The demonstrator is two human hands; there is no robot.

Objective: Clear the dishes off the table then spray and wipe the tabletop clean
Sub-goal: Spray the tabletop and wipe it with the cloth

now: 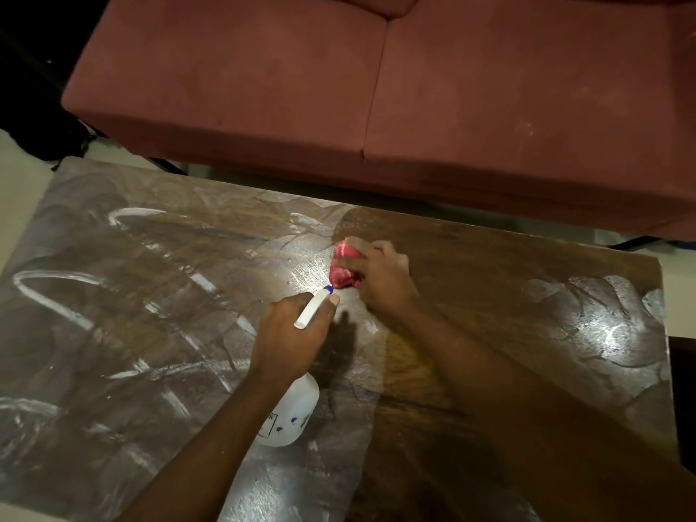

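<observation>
A dark wooden tabletop point(489, 295) fills the lower view, streaked with whitish smears on its left half and right end. My left hand point(290, 333) grips a white spray bottle point(292, 412) by its neck, above the table's middle, with its blue-tipped nozzle pointing up and away toward the cloth. Just beyond the nozzle, my right hand point(376, 273) holds a bunched red cloth point(344, 265) pressed on the table surface. No dishes show on the table.
A dusty-pink sofa point(376, 88) runs along the table's far side, with a narrow strip of pale floor between them. A dark bag-like shape point(45, 133) lies on the floor at the far left.
</observation>
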